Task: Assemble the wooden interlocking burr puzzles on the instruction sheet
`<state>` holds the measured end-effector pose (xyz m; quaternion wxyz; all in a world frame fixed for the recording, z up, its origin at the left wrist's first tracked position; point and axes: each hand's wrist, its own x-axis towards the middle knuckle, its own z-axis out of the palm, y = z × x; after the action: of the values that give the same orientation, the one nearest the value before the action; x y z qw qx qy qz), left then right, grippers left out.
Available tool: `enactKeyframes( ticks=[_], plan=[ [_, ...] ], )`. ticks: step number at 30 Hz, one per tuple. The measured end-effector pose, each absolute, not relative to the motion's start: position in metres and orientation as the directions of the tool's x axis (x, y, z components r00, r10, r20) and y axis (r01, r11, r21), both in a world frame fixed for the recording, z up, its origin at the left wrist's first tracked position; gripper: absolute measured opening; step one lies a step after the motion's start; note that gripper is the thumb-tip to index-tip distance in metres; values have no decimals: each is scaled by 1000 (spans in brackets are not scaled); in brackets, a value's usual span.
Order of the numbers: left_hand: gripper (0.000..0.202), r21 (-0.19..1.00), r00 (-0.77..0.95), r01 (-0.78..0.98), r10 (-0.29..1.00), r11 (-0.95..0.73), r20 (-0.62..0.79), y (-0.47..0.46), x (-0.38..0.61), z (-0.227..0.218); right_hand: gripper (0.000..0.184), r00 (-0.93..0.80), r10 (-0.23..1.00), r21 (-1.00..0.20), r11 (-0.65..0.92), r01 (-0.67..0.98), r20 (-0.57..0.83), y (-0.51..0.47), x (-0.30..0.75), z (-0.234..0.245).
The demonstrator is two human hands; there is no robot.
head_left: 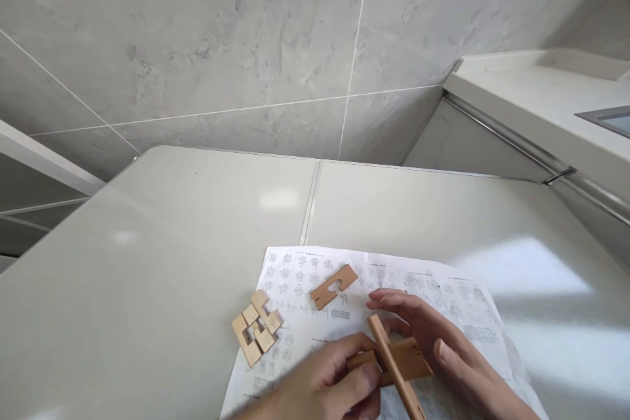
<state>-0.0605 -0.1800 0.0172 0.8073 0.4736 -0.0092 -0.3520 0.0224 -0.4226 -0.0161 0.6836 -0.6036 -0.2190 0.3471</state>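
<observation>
My left hand (339, 377) pinches joined wooden puzzle pieces between thumb and fingers. In them a long narrow bar (391, 361) crosses a flat plate (411, 359) with small dark marks near its end. Just right of the plate is my right hand (438, 335), its fingers stretched out and thumb apart; whether a fingertip touches the wood I cannot tell. Beyond the hands a flat wooden piece with a cut-out (327, 290) lies on a printed sheet (295, 335). To the left, a cluster of pale notched wooden pieces (256, 328) rests partly on the sheet's edge.
The sheet carries rows of small printed diagrams and lies on a glossy white table (147, 275) with a seam (310, 203) across it. A grey tiled wall (246, 33) stands behind. A white counter (531, 88) is at the right.
</observation>
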Motion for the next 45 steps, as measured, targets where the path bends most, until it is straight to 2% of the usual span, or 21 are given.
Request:
enactKeyframes(
  ticks=[3,8,11,14,16,21,25,30,33,35,37,41,45],
  plan=[
    [60,786,760,537,-580,307,-293,-181,-59,19,46,695,701,-977,-11,-214,-161,-422,21,-18],
    [58,765,764,547,-575,339,-291,-183,-60,18,39,778,583,-972,-169,-163,-232,-414,18,-14],
    [56,731,775,555,-566,397,-281,-185,-62,14,32,847,500,-963,-267,-47,-180,-403,20,-14],
    [55,726,785,544,-562,421,-262,-187,-65,11,22,887,459,-884,-437,165,-61,-390,27,-17],
    [57,730,781,550,-560,405,-278,-187,-67,11,22,871,490,-809,-501,308,28,-381,33,-17],
    [55,806,779,521,-543,281,-314,-186,-70,15,37,762,647,-725,-510,462,30,-358,46,-9],
    [53,881,801,440,-519,174,-298,-184,-69,18,23,724,690,-706,-499,503,29,-347,52,-3],
    [38,958,887,280,-398,57,-235,-178,-63,20,9,731,682,-763,-485,428,-24,-351,55,-6],
    [26,979,916,184,-346,-91,-204,-173,-61,24,19,757,654,-815,-443,373,-8,-362,56,-9],
    [24,973,929,121,-324,-194,-180,-171,-61,26,27,823,568,-853,-440,281,-21,-373,57,-10],
    [26,966,938,92,-306,-242,-166,-169,-61,27,37,888,450,-902,-417,110,-100,-385,57,-11],
    [26,949,934,109,-298,-294,-200,-169,-60,24,46,884,351,-950,-171,-262,-307,-408,54,-10],
    [22,914,914,201,-268,-353,-305,-169,-57,18,42,859,372,-901,118,-418,-350,-417,48,-6]
  ],
)
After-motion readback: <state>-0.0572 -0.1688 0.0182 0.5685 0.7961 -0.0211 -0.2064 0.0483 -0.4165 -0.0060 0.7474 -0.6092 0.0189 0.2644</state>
